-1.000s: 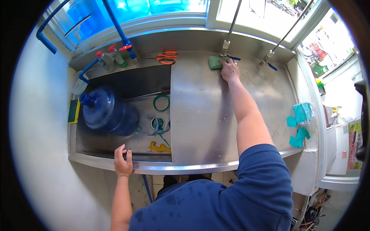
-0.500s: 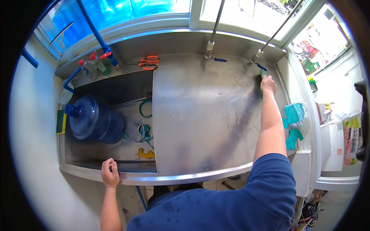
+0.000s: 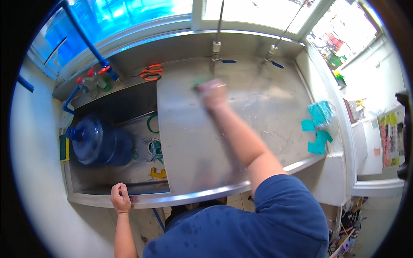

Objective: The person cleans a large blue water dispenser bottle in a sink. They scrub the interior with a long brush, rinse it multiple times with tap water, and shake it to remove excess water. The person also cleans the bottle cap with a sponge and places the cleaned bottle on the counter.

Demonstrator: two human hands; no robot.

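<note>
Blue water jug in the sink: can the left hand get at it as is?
Probably yes. The left hand is at the sink's front rim, holding nothing visible, and the blue water jug lies just beyond with nothing apparent in between.

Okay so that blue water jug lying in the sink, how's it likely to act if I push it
The blue water jug would probably roll if pushed across its length, since it lies on its rounded side. It may be light for its size: no waterline shows through its translucent plastic. Its smooth, glossy surface could be slippery.
</note>
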